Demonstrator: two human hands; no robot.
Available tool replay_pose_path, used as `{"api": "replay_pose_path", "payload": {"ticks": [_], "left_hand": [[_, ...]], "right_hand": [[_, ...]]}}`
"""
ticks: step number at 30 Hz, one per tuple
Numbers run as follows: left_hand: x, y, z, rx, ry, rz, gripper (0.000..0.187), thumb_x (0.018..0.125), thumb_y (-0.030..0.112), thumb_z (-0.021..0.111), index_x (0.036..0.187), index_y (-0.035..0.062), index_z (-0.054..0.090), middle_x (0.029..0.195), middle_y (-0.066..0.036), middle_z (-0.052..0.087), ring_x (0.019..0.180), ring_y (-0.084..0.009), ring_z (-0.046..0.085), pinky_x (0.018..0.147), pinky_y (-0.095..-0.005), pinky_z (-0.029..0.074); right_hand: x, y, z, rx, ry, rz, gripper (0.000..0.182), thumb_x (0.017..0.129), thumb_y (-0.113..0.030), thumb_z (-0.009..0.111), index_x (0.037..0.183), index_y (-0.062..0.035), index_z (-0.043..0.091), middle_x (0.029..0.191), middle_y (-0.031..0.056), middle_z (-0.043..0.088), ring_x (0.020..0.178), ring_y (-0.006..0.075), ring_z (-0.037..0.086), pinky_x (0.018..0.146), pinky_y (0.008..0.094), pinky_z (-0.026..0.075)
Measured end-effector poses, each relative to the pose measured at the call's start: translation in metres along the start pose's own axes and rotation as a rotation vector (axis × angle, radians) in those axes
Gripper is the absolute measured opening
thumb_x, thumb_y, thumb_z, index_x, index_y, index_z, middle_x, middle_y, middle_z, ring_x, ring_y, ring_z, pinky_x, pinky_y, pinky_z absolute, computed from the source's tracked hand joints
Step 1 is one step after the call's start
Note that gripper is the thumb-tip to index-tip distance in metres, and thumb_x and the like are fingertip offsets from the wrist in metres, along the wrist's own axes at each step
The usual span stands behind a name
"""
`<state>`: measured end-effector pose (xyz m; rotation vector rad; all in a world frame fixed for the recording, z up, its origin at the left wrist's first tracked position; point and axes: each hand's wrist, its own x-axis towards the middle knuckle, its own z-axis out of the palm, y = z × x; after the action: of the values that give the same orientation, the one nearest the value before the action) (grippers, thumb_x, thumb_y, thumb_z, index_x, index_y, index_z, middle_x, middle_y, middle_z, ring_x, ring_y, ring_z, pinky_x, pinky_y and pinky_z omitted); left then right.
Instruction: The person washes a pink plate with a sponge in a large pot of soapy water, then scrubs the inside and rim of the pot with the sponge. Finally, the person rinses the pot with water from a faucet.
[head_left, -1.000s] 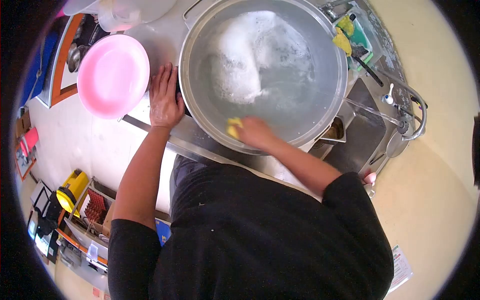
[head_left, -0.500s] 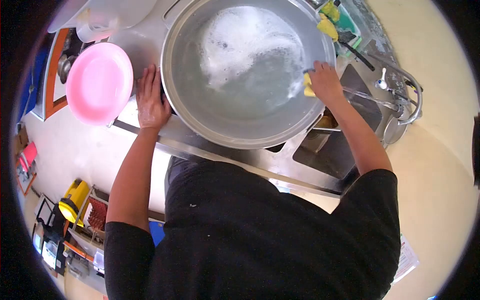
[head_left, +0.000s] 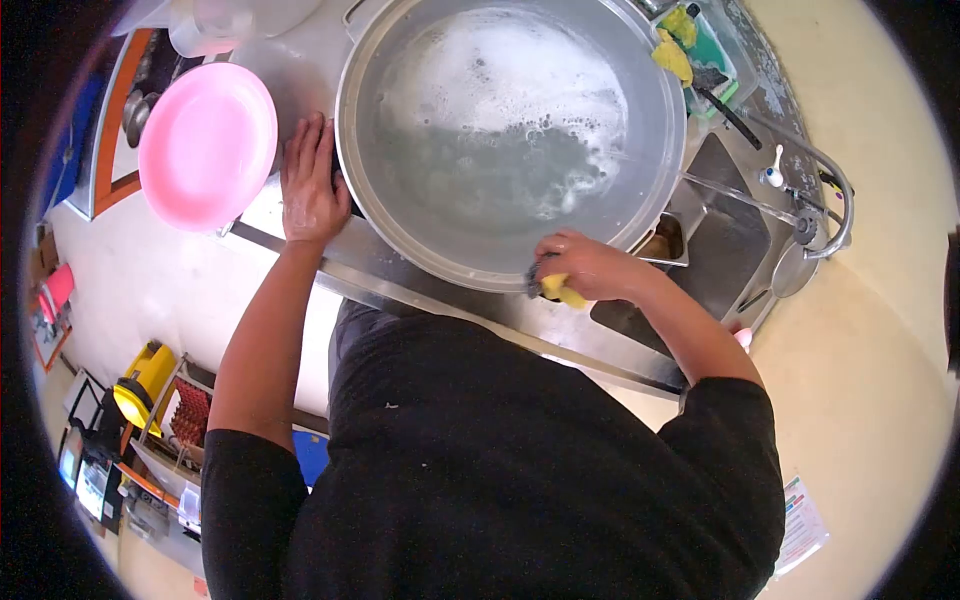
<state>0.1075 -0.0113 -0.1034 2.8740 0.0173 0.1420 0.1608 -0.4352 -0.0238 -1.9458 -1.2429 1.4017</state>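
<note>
A big round metal pot (head_left: 440, 240) holds cloudy water topped with white foam. My right hand (head_left: 580, 265) is closed round a yellow and dark grey sponge (head_left: 563, 290) at the pot's near rim, on the right of the middle. To the left of the pot, my left hand (head_left: 315, 185) lies flat with its fingers stretched out on the steel counter, close against the pot's side. A pink oval basin (head_left: 207, 145) is just left of that hand.
Water runs from a tap (head_left: 805, 228) toward the pot's right side, over a steel sink (head_left: 725, 200). A green tray (head_left: 715, 50) with yellow sponges (head_left: 672, 58) stands at the back right. A small metal container (head_left: 668, 240) sits at the sink's edge.
My right hand has moved with the sponge from the pot's right inner wall to its near rim. The foam has shifted and spread. My left hand stays flat beside the pot.
</note>
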Motion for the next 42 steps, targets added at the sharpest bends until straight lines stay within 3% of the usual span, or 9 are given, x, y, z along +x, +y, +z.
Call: {"api": "replay_pose_path", "payload": {"ticks": [4, 8, 11, 15, 20, 25, 30, 33, 42], "left_hand": [[0.001, 0.001, -0.002, -0.038, -0.006, -0.01, 0.072, 0.086, 0.009, 0.055, 0.156, 0.0057, 0.039, 0.164, -0.014, 0.034, 0.153, -0.0354, 0.027, 0.126, -0.0515, 0.021], [0.001, 0.003, -0.005, -0.052, -0.003, 0.001, 0.075, 0.084, 0.008, 0.057, 0.157, 0.0058, 0.037, 0.164, -0.014, 0.035, 0.153, -0.0352, 0.028, 0.126, -0.0519, 0.02], [0.0, 0.001, -0.004, -0.053, -0.002, 0.003, 0.076, 0.084, 0.009, 0.058, 0.157, 0.006, 0.037, 0.164, -0.013, 0.035, 0.153, -0.0354, 0.028, 0.126, -0.052, 0.021], [0.002, 0.0, -0.002, -0.045, -0.008, -0.002, 0.076, 0.083, 0.009, 0.058, 0.157, 0.0063, 0.037, 0.163, -0.014, 0.035, 0.153, -0.0359, 0.029, 0.126, -0.0521, 0.022], [0.003, 0.006, -0.008, -0.048, -0.016, -0.012, 0.076, 0.083, 0.01, 0.057, 0.157, 0.0063, 0.037, 0.164, -0.014, 0.034, 0.153, -0.0356, 0.028, 0.126, -0.0526, 0.02], [0.001, 0.003, -0.004, -0.046, -0.035, -0.034, 0.076, 0.083, 0.012, 0.058, 0.157, 0.0062, 0.037, 0.164, -0.015, 0.033, 0.154, -0.034, 0.027, 0.127, -0.0528, 0.017], [0.001, 0.007, -0.011, -0.027, -0.066, -0.047, 0.075, 0.084, 0.013, 0.057, 0.156, 0.0051, 0.037, 0.164, -0.016, 0.033, 0.154, -0.0343, 0.026, 0.127, -0.0526, 0.018], [0.003, 0.005, -0.009, -0.032, -0.041, -0.019, 0.076, 0.084, 0.013, 0.057, 0.156, 0.0048, 0.037, 0.164, -0.017, 0.033, 0.155, -0.0348, 0.025, 0.127, -0.0525, 0.018], [0.004, 0.004, -0.01, -0.04, -0.068, -0.042, 0.075, 0.084, 0.014, 0.057, 0.155, 0.0046, 0.038, 0.163, -0.017, 0.034, 0.153, -0.0355, 0.027, 0.126, -0.0532, 0.019]], "right_hand": [[0.09, -0.02, 0.017, -0.02, 0.189, -0.33, 0.026, 0.08, -0.006, 0.068, 0.106, -0.0109, 0.071, 0.121, 0.0124, 0.061, 0.123, 0.0334, 0.054, 0.108, 0.0511, 0.044], [0.204, -0.055, 0.006, 0.036, 0.883, -0.278, 0.034, 0.075, -0.005, 0.071, 0.108, -0.0117, 0.075, 0.118, 0.01, 0.06, 0.116, 0.0332, 0.054, 0.101, 0.0433, 0.047], [0.207, -0.064, -0.01, 0.051, 0.884, -0.238, 0.031, 0.075, -0.006, 0.072, 0.105, -0.0104, 0.074, 0.116, 0.0103, 0.059, 0.115, 0.032, 0.054, 0.1, 0.0429, 0.047], [0.119, -0.033, 0.015, 0.138, 0.134, -0.034, 0.023, 0.073, -0.006, 0.073, 0.095, -0.0103, 0.073, 0.111, 0.0094, 0.059, 0.116, 0.0309, 0.054, 0.098, 0.0424, 0.049], [0.033, -0.001, 0.007, -0.039, 0.009, -0.106, 0.022, 0.087, -0.018, 0.066, 0.107, -0.0085, 0.068, 0.121, 0.0129, 0.059, 0.117, 0.0361, 0.055, 0.097, 0.0464, 0.049], [0.165, -0.042, -0.001, -0.177, 0.528, -0.458, 0.016, 0.086, -0.018, 0.065, 0.099, -0.0121, 0.073, 0.124, 0.0126, 0.063, 0.118, 0.0381, 0.058, 0.1, 0.0514, 0.048], [0.288, -0.017, -0.119, 0.056, 1.318, -0.094, 0.023, 0.082, -0.015, 0.071, 0.103, -0.0059, 0.068, 0.113, 0.0192, 0.061, 0.107, 0.0397, 0.057, 0.095, 0.0515, 0.046], [0.266, -0.028, -0.155, 0.108, 1.368, -0.073, 0.025, 0.079, 0.003, 0.063, 0.1, 0.0, 0.074, 0.108, 0.0182, 0.06, 0.105, 0.0381, 0.055, 0.093, 0.0448, 0.045], [0.126, -0.039, 0.01, 0.013, 0.32, -0.282, 0.006, 0.078, -0.01, 0.07, 0.084, -0.0107, 0.071, 0.111, 0.0124, 0.06, 0.113, 0.034, 0.054, 0.1, 0.0463, 0.047]]}}
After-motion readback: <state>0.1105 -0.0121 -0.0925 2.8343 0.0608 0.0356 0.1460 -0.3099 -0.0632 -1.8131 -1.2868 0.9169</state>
